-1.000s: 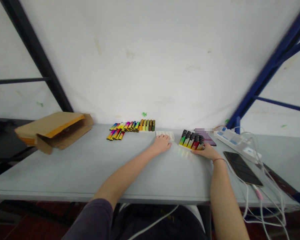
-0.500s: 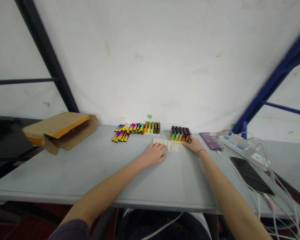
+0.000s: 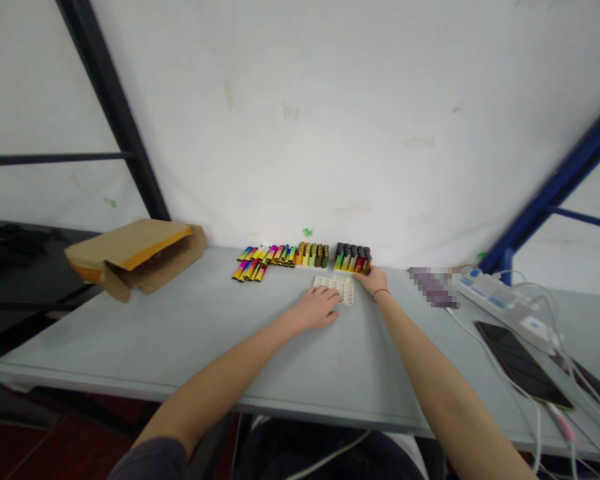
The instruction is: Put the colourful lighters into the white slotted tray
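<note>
My left hand (image 3: 317,308) lies with its fingers stretched over a white hollowed tray (image 3: 347,293), covering the tray's left part. My right hand (image 3: 373,281) grips the right front corner of a block of upright black-topped lighters (image 3: 353,257) standing in a white base; its fingertips are partly hidden. Just left of that block stands a group of gold-topped lighters (image 3: 313,255), also in a white base. Loose shiny multicoloured lighters (image 3: 251,270) lie flat in two rows farther left.
A torn-open cardboard box (image 3: 135,250) rests at the table's left. On the right are a blurred purple phone (image 3: 433,287), a dark phone (image 3: 523,363), a white power strip (image 3: 510,307) and trailing cables (image 3: 535,407). A wall (image 3: 300,133) rises behind the table.
My right hand has slid the block of black-topped lighters left, nearer to the gold-topped group. My left hand stays on the white tray. The camera view has shifted slightly.
</note>
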